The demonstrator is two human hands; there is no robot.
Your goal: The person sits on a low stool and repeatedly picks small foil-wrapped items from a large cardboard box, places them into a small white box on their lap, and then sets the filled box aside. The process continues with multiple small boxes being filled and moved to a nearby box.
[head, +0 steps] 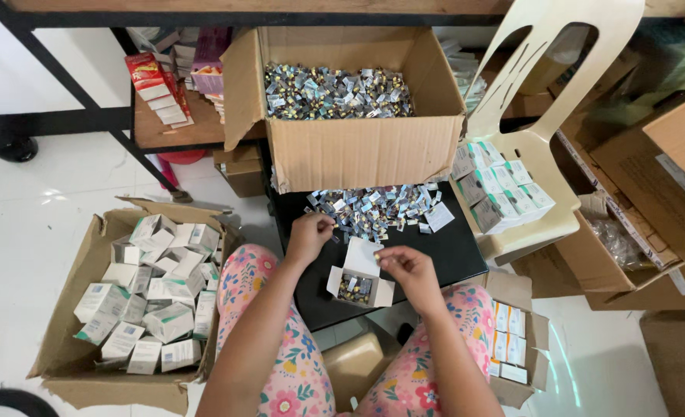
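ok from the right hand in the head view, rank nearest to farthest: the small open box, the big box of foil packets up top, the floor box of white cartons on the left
1. The small open box, right beside the right hand, on the black surface.
2. The big box of foil packets, up behind the loose pile.
3. The floor box of white cartons, far off on the left side.
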